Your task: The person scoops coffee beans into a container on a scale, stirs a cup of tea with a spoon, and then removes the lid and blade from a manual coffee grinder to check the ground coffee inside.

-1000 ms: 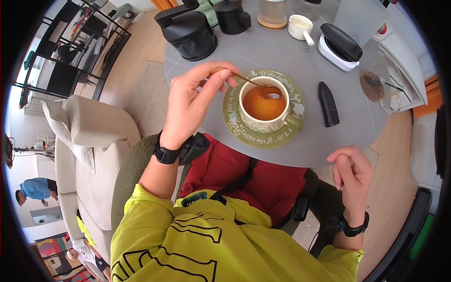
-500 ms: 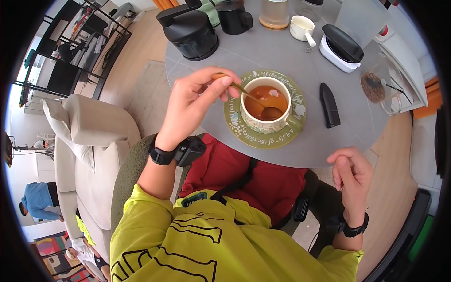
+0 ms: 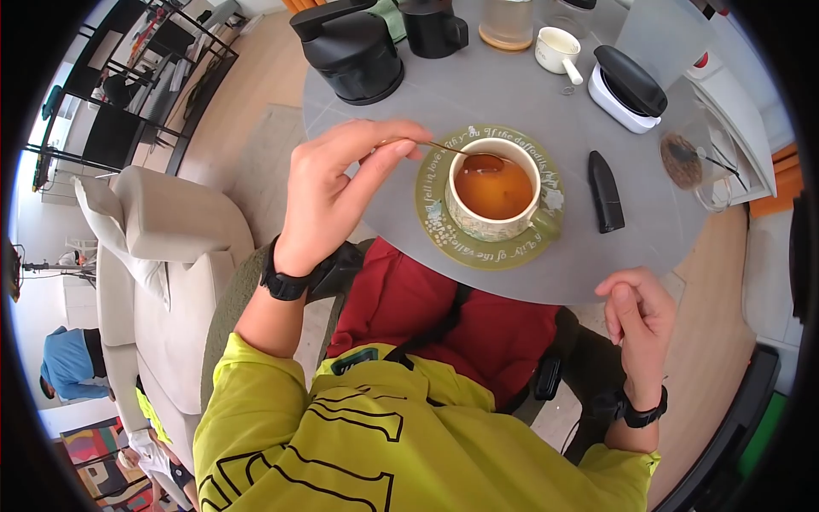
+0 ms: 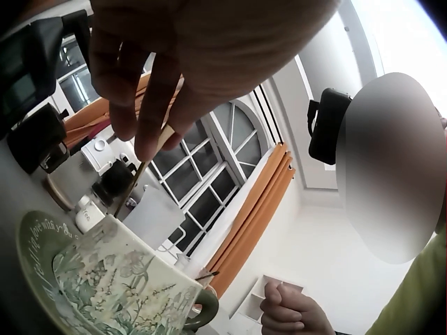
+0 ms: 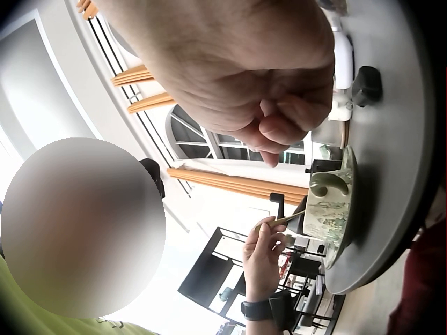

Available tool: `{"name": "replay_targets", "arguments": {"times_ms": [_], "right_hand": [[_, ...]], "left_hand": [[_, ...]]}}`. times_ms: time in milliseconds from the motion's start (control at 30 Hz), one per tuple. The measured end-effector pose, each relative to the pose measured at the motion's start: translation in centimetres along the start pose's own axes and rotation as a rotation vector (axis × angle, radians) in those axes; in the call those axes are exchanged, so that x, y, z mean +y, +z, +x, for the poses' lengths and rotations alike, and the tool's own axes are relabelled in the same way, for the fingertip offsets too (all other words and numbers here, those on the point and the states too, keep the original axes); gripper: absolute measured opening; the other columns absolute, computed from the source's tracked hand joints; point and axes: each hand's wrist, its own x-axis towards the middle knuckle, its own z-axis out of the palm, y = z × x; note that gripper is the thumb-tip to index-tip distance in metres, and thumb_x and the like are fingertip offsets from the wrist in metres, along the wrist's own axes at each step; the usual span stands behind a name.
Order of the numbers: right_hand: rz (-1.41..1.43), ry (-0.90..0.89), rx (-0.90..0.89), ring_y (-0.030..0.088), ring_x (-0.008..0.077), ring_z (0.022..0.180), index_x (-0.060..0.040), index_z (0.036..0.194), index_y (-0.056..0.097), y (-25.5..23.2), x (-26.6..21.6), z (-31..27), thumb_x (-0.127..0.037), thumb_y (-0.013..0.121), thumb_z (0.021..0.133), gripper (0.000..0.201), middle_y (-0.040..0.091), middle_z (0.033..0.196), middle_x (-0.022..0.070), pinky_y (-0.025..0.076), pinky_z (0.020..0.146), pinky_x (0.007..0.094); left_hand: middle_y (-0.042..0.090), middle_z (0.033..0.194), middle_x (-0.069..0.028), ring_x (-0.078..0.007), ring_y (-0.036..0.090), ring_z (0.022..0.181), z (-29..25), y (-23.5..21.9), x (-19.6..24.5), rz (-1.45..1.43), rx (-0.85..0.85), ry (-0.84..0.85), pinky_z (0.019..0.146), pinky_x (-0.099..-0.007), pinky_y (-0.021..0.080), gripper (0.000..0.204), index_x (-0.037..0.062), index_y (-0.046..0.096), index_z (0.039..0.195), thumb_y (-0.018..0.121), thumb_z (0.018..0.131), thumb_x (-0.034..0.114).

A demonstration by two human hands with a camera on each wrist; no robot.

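Note:
My left hand (image 3: pixel 337 188) pinches the thin handle of a spoon (image 3: pixel 484 163) between thumb and fingers. The spoon slants over the far-left rim of a floral cup (image 3: pixel 479 228), its bowl in the amber liquid (image 3: pixel 503 198) near the far side. Under the cup lies a green saucer (image 3: pixel 435 224) with white lettering. In the left wrist view the spoon handle (image 4: pixel 136 183) runs from the fingers down behind the cup's rim. Beyond the table's near edge, at the right, my right hand (image 3: pixel 640 309) hangs with loosely curled fingers and holds nothing.
A black elongated object (image 3: pixel 605 192) lies right of the saucer. Farther back stand a black kettle (image 3: pixel 354 60), a black mug (image 3: pixel 433 30), a small white cup with a handle (image 3: pixel 557 49) and a white box with a black lid (image 3: pixel 627 94). A clear container (image 3: pixel 682 162) stands at the right edge.
The spoon's bowl has gone from the near side of the cup to its far side. My left hand has drawn slightly left and its wrist has turned. The right hand has stayed in place.

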Motion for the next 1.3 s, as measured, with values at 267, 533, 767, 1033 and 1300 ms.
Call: {"name": "replay_targets", "arguments": {"times_ms": [267,533,767,1033,1300], "right_hand": [[-0.055,0.009,0.014,0.040,0.0029,0.048,0.0013,0.091,0.061,0.9,0.1,-0.1,-0.010,0.053,0.096,0.015,0.053,0.067,-0.0014,0.027,0.043,0.0185],[-0.170,-0.049,0.015,0.041,0.0035,0.048,0.0018,0.089,0.062,1.9,-0.8,-0.4,-0.009,0.054,0.095,0.015,0.051,0.062,-0.0010,0.028,0.044,0.0192],[-0.140,-0.052,0.117,0.040,0.0031,0.048,0.0021,0.091,0.061,3.1,-1.8,-0.2,-0.011,0.053,0.096,0.016,0.053,0.065,-0.0007,0.028,0.044,0.0189],[0.037,-0.062,0.376,0.036,0.0019,0.048,0.0007,0.095,0.062,6.2,-0.4,1.6,-0.010,0.050,0.097,0.016,0.046,0.060,-0.0038,0.025,0.045,0.0180],[-0.021,0.047,0.326,0.036,0.0012,0.050,-0.0051,0.109,0.059,7.4,1.1,3.6,-0.017,0.051,0.098,0.017,0.046,0.062,-0.0049,0.027,0.045,0.0174]], "left_hand": [[0.071,0.087,-0.0059,-0.0088,0.060,0.074,-0.9,-1.7,-0.8,-0.323,0.030,-0.113,0.063,-0.0220,0.046,0.017,0.0012,0.069,0.102,0.056,0.093,0.008],[0.071,0.092,-0.0062,-0.0070,0.058,0.075,-1.7,-2.4,-4.4,-0.486,-0.103,-0.270,0.063,-0.0197,0.044,0.020,0.0015,0.068,0.107,0.053,0.094,0.009],[0.070,0.093,-0.0060,-0.0077,0.058,0.073,-2.2,-2.6,-4.8,-0.573,-0.083,-0.212,0.062,-0.0201,0.045,0.020,0.0017,0.069,0.106,0.053,0.093,0.006],[0.069,0.093,-0.0136,-0.0130,0.059,0.072,-2.7,-2.5,-4.3,-0.562,-0.137,-0.253,0.062,-0.0234,0.044,0.022,-0.0045,0.064,0.108,0.050,0.095,0.007],[0.069,0.090,-0.0131,-0.0125,0.058,0.068,-3.0,-2.1,-4.6,-0.581,-0.131,-0.321,0.060,-0.0229,0.044,0.022,-0.0041,0.064,0.108,0.051,0.095,0.007]]}}
